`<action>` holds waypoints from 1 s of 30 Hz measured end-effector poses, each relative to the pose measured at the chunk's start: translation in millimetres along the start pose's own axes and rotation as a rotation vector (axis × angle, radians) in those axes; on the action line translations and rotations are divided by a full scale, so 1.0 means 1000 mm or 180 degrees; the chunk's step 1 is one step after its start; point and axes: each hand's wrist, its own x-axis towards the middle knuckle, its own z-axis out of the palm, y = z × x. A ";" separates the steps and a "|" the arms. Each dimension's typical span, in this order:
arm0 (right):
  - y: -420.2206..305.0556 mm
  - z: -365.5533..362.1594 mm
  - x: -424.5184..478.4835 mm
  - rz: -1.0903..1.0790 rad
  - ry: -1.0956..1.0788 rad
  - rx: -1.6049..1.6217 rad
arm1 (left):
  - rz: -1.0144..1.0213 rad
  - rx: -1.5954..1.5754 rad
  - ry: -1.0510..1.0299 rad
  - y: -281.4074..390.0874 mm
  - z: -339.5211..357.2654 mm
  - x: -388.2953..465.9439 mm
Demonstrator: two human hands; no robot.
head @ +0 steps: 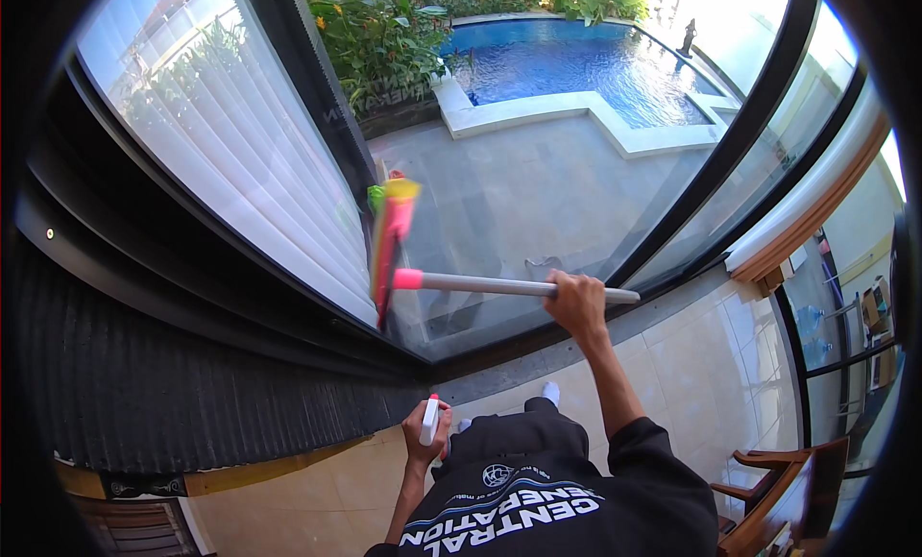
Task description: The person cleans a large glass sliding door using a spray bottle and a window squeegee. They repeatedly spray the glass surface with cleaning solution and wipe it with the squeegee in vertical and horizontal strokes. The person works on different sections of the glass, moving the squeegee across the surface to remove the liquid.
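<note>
My right hand [578, 303] is closed around the grey pole of a window squeegee [482, 284], close to the pole's free end. The pole lies nearly level and runs left to a pink socket. Its head [389, 251], pink with a yellow part on top, is motion-blurred and stands roughly upright by the glass corner; whether it touches the pane cannot be told. Lower down, my left hand [413, 431] grips a spray bottle, whose white trigger head [430, 421] with a red nozzle tip shows. The bottle's body is mostly hidden.
A black-framed glass pane [238, 146] with white curtain behind it stands left. Outside lie grey paving [518, 175] and a pool [562, 60]. Dark ribbed panelling [202, 384] is at lower left. A wooden chair [778, 492] stands right on the tiled floor [684, 384].
</note>
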 end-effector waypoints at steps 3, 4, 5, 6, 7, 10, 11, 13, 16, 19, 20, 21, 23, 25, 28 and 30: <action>-0.037 0.013 0.015 -0.0051 -0.0245 0.0028 | 0.0071 -0.0060 0.0000 0.004 0.002 0.001; -0.034 0.017 0.013 -0.0038 -0.0125 0.0028 | 0.0125 -0.0075 0.0022 0.007 0.001 0.002; -0.023 0.027 0.007 -0.0026 -0.0007 0.0030 | 0.0149 -0.0043 0.0028 0.009 -0.001 0.004; -0.007 0.037 0.000 -0.0024 0.0096 0.0028 | 0.0158 -0.0021 0.0041 0.011 0.000 0.005; 0.016 0.050 -0.012 0.0065 0.0182 0.0035 | 0.0165 -0.0004 0.0053 0.012 0.001 0.004; 0.100 0.096 -0.073 0.0546 0.0173 0.0046 | 0.0021 0.0032 0.0100 0.006 0.006 -0.001; 0.135 0.116 -0.106 0.0739 0.0175 -0.0074 | 0.0009 0.0006 0.0097 0.006 0.010 -0.001; 0.180 0.139 -0.170 0.1144 0.0060 -0.0118 | -0.0040 0.0004 0.0126 0.007 0.018 -0.005; 0.181 0.144 -0.203 0.1649 -0.0104 0.0218 | 0.0035 0.0046 0.0254 0.008 0.031 -0.014; 0.161 0.140 -0.181 0.1682 -0.0004 0.0622 | -0.0047 0.0017 0.0178 0.018 0.049 -0.014; 0.141 0.124 -0.150 0.1637 -0.0026 0.0838 | -0.0067 0.0028 0.0116 0.024 0.055 -0.013; 0.127 0.110 -0.120 0.1467 0.0131 0.1126 | -0.0078 0.0033 0.0029 0.032 0.061 -0.010; 0.088 0.073 -0.053 0.1214 0.0497 0.1607 | -0.0096 0.0031 -0.0088 0.041 0.074 -0.006; 0.061 0.032 0.000 0.1290 0.0560 0.2004 | -0.0082 0.0003 -0.0150 0.047 0.092 0.000; 0.065 0.011 0.033 0.1340 0.0555 0.2196 | 0.0138 0.0029 -0.0160 0.057 0.118 0.007; 0.092 0.023 0.017 0.1262 0.0665 0.2097 | 0.0115 0.0037 -0.0204 0.065 0.133 0.009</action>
